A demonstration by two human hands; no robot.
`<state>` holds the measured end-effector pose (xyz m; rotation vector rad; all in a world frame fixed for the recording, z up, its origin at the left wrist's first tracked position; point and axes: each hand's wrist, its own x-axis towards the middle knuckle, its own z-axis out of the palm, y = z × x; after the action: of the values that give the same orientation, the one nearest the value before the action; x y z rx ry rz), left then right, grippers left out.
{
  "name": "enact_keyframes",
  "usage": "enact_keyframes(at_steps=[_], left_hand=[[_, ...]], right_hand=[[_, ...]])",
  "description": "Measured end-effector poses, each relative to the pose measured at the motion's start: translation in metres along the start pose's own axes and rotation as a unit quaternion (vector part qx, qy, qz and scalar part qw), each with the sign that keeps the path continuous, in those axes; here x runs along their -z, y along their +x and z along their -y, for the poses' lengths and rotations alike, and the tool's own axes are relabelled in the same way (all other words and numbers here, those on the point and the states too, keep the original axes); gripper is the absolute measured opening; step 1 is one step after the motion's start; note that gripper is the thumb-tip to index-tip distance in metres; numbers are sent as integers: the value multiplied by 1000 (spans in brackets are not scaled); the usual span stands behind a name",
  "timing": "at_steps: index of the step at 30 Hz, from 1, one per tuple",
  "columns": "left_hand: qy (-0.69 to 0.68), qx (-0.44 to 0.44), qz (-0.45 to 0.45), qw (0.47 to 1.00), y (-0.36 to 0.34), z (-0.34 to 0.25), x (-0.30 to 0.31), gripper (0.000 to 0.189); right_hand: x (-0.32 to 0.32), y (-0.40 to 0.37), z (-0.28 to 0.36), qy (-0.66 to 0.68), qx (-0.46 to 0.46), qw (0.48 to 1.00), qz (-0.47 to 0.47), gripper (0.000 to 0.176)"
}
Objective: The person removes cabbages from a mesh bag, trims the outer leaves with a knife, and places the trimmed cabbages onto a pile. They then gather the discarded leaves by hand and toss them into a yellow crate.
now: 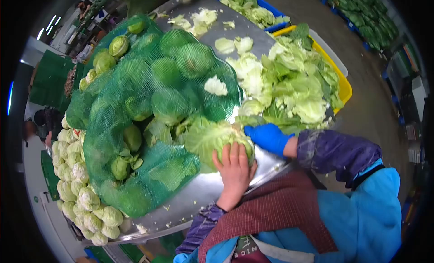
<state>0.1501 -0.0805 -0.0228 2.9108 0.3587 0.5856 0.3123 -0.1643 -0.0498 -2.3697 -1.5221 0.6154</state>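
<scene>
A pale green cabbage (pixel 219 145) with a loose outer leaf lies on the metal table at the near edge. My left hand (pixel 236 165), bare, presses on its near side with fingers curved over it and holds it. My right hand (pixel 270 138), in a blue glove, is closed at the cabbage's right side by the cut stem end. What it grips, if anything, is hidden. Just beyond the cabbage lies a green mesh sack (pixel 135 95) with several whole cabbages inside and an opening facing me.
Loose cabbage leaves (pixel 298 91) pile up at the right, over a yellow crate (pixel 346 84). Cabbage heads (pixel 88 199) are stacked at the table's left end. A blue crate (pixel 278 24) with leaves stands at the far side. Scraps dot the metal table (pixel 181 217).
</scene>
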Motion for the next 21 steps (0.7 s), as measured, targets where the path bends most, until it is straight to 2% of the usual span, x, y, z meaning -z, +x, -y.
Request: enact_keyframes(at_steps=[1, 2, 4, 6, 7, 8, 9, 10, 11, 12, 13, 14, 15, 16, 17, 19, 21], left_hand=[[-23, -3, -1, 1000, -4, 8, 0, 75], [-22, 0, -4, 1000, -6, 14, 6, 75], [-92, 70, -21, 993, -16, 29, 24, 78], [-122, 80, -23, 989, -41, 39, 35, 75], [-155, 88, -21, 984, -58, 41, 39, 72], [-165, 101, -27, 981, -73, 43, 40, 75], [-159, 105, -29, 981, -81, 42, 44, 75], [-234, 151, -56, 959, -87, 40, 47, 75], [-307, 196, -83, 928, -92, 39, 49, 76], [-334, 245, -66, 908, -93, 39, 51, 73], [-332, 251, -68, 907, -90, 37, 52, 73], [-364, 322, -95, 869, -81, 35, 52, 71], [-394, 387, -126, 824, -72, 35, 50, 69], [-421, 411, -143, 796, -66, 37, 48, 71], [-418, 412, -146, 796, -63, 38, 48, 71], [-446, 406, -148, 784, -52, 37, 47, 75], [-473, 402, -157, 768, -37, 31, 43, 78]], right_hand=[[26, -1, 14, 26, -42, 995, 88, 24], [32, -6, 17, 57, -41, 994, 81, 26], [27, -13, 18, 89, -33, 993, 77, 28], [-1, -17, -3, 184, 7, 975, -126, 31], [-12, -17, -35, 262, -17, 962, -78, 31], [29, -29, -25, 305, -82, 945, -80, 32], [12, -26, -76, 171, -113, 973, -102, 36], [32, -32, -88, 135, -157, 973, -99, 42], [34, -36, -115, 165, -95, 974, -125, 42], [31, -32, -150, 65, -36, 979, -189, 43], [44, -31, -164, 72, -51, 968, -237, 43], [73, -33, -151, 309, -161, 917, -196, 44], [89, -31, -136, 374, -243, 852, -276, 39], [98, -24, -154, 431, -256, 816, -287, 43], [107, -20, -170, 463, -289, 785, -294, 36], [118, -18, -152, 566, -290, 707, -309, 33], [105, -33, -83, 592, -283, 709, -257, 28]])
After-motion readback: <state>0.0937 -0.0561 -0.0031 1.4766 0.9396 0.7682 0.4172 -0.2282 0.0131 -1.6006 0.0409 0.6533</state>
